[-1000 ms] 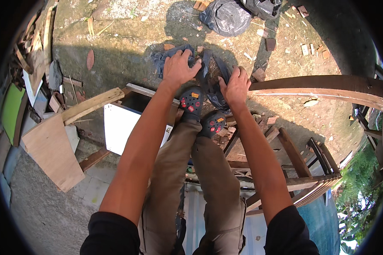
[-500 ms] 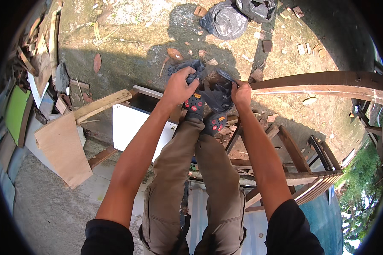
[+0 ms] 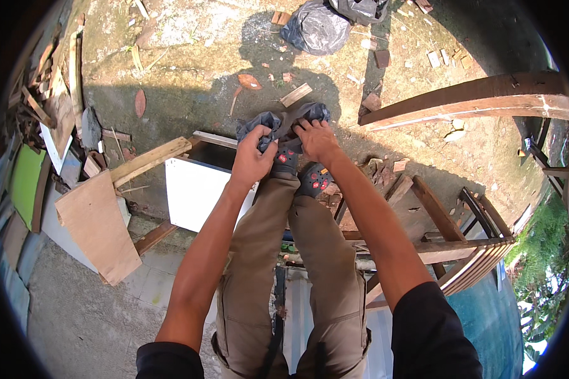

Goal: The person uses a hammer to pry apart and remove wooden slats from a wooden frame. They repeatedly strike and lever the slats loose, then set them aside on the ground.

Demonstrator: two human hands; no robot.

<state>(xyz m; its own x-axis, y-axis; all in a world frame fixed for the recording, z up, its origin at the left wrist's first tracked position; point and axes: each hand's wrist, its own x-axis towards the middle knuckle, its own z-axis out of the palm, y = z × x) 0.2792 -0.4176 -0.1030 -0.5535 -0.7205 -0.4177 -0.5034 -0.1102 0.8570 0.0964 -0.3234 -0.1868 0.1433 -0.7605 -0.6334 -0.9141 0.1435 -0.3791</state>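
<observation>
Seen from above, at centre frame, a person's left hand (image 3: 251, 159) clenches a bunched, soft dark-grey cloth (image 3: 267, 121). The right hand (image 3: 318, 139) grips its other end, stretching it above dark shoes (image 3: 313, 179). This looks like mid-wringing or unfolding; next calls for a firm two-handed pull. Rough wooden beam (image 3: 468, 101) at upper right.

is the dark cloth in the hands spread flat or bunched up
Bunched up. The dark cloth sits crumpled in folds between the left hand and the right hand, both gripping it, with no flat stretch showing.
</observation>
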